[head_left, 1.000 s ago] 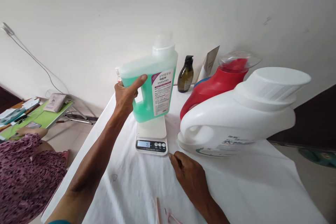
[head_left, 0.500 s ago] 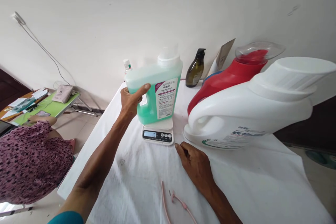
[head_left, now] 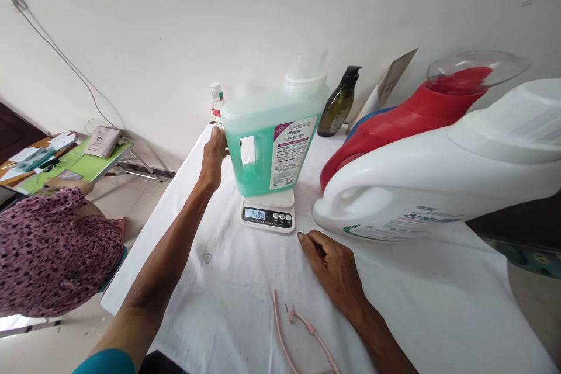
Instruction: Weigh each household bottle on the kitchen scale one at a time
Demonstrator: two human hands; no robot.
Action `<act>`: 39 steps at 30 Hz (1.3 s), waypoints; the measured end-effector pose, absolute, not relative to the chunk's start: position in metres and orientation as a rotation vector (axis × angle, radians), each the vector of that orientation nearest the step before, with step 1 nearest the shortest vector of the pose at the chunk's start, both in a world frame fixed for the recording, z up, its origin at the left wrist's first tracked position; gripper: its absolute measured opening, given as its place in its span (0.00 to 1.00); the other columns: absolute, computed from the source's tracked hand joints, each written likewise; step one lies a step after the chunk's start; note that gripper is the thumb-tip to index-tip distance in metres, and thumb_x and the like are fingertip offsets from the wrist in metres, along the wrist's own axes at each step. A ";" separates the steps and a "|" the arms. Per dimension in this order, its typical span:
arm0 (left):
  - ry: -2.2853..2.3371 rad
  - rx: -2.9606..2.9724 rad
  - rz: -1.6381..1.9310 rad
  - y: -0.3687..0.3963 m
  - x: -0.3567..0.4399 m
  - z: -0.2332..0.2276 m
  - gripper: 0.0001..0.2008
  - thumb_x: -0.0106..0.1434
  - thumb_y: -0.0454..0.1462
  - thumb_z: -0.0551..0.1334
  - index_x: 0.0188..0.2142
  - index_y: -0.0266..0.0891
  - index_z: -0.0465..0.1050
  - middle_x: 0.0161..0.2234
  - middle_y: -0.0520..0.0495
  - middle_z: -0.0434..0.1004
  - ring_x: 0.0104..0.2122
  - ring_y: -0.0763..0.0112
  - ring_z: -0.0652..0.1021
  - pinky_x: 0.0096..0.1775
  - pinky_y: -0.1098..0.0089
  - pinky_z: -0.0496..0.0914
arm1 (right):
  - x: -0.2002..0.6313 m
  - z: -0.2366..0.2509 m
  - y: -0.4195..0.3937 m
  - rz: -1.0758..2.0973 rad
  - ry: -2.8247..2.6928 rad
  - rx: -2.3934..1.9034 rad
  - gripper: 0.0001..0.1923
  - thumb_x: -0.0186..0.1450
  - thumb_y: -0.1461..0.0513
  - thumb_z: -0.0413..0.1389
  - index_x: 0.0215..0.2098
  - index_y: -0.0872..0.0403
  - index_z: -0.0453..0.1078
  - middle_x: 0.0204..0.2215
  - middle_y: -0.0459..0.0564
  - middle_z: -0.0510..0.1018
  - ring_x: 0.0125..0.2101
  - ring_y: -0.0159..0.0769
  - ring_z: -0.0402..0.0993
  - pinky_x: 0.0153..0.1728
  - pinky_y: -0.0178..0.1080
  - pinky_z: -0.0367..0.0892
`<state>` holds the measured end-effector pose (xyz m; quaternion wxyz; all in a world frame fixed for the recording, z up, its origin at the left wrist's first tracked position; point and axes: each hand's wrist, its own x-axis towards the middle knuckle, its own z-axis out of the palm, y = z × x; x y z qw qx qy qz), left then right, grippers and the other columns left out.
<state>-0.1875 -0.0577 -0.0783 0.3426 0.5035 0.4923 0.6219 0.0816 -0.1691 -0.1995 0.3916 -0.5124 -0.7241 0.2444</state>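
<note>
A jug of green liquid (head_left: 258, 123) with a white cap and a printed label stands upright on a small white digital scale (head_left: 268, 218). The scale's display reads about 2086. My left hand (head_left: 214, 159) is at the jug's left side, off its handle; the fingers look apart, though their tips are partly hidden and I cannot tell whether they touch it. My right hand (head_left: 333, 263) rests on the white cloth to the right of the scale, fingers curled, with nothing visible in it. A thin pink cord (head_left: 311, 330) lies between my forearms.
To the right lean a large white detergent bottle (head_left: 403, 181) and a red bottle (head_left: 394, 123). A dark pump bottle (head_left: 339, 104) and a small clear bottle (head_left: 216, 104) stand behind. At left, a person in a patterned pink garment (head_left: 56, 251) is beside a green table (head_left: 81, 166).
My left hand has let go of the jug's handle and shifted to its left side. The display went from 16 to about 2086. My right hand keeps its place; the view has shifted slightly.
</note>
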 end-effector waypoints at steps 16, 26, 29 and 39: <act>1.568 1.222 1.508 -0.057 -0.207 -0.182 0.37 0.65 0.69 0.56 0.20 0.41 0.66 0.17 0.52 0.65 0.21 0.72 0.67 0.27 0.68 0.62 | 0.033 -0.195 -0.186 0.879 -2.086 -0.918 0.23 0.76 0.56 0.51 0.23 0.49 0.57 0.20 0.40 0.64 0.20 0.28 0.57 0.24 0.35 0.55; 1.532 1.249 1.483 -0.054 -0.209 -0.187 0.34 0.65 0.65 0.61 0.20 0.40 0.65 0.19 0.52 0.65 0.22 0.73 0.67 0.27 0.69 0.62 | 0.040 -0.195 -0.185 1.030 -2.059 -0.985 0.20 0.76 0.55 0.52 0.25 0.50 0.61 0.22 0.41 0.68 0.21 0.29 0.60 0.26 0.35 0.57; 1.539 1.262 1.461 -0.053 -0.209 -0.189 0.34 0.67 0.65 0.60 0.21 0.40 0.65 0.18 0.52 0.65 0.22 0.73 0.67 0.27 0.69 0.62 | 0.041 -0.195 -0.184 1.058 -2.033 -0.969 0.20 0.76 0.55 0.53 0.26 0.50 0.60 0.21 0.40 0.65 0.21 0.29 0.59 0.25 0.34 0.57; 1.532 1.311 1.454 -0.052 -0.211 -0.191 0.34 0.68 0.65 0.57 0.21 0.40 0.64 0.19 0.52 0.65 0.21 0.74 0.67 0.27 0.69 0.63 | 0.042 -0.195 -0.182 1.071 -2.003 -0.945 0.19 0.75 0.57 0.55 0.26 0.51 0.61 0.21 0.39 0.63 0.20 0.27 0.57 0.23 0.33 0.55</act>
